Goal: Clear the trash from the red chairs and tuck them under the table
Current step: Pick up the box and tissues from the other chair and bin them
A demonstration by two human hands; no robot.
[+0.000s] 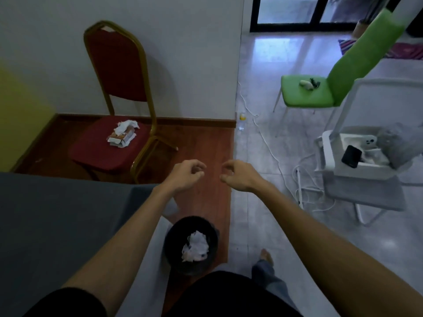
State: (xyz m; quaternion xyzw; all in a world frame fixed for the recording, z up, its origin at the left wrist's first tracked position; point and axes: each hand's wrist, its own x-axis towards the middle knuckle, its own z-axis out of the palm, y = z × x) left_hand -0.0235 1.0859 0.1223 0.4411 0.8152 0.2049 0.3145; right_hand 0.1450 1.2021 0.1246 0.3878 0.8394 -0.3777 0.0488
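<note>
A red chair (96, 152) with a gold metal frame stands by the white wall on the wooden floor. On its seat lies trash (123, 133): a crumpled white paper on a small torn carton. My left hand (185, 177) and my right hand (238, 177) hover side by side over the floor, to the right of the chair, fingers loosely curled and holding nothing. A black bin (171, 248) stands on the floor below my hands with crumpled white paper (195, 245) inside. The grey table (57, 225) fills the lower left.
A green chair (320, 92) with small items on its seat stands at the right. A white chair (366, 188) carries a white box with a phone and grey cloth. White cables trail over the tiled floor. A small bottle lies by the wall corner.
</note>
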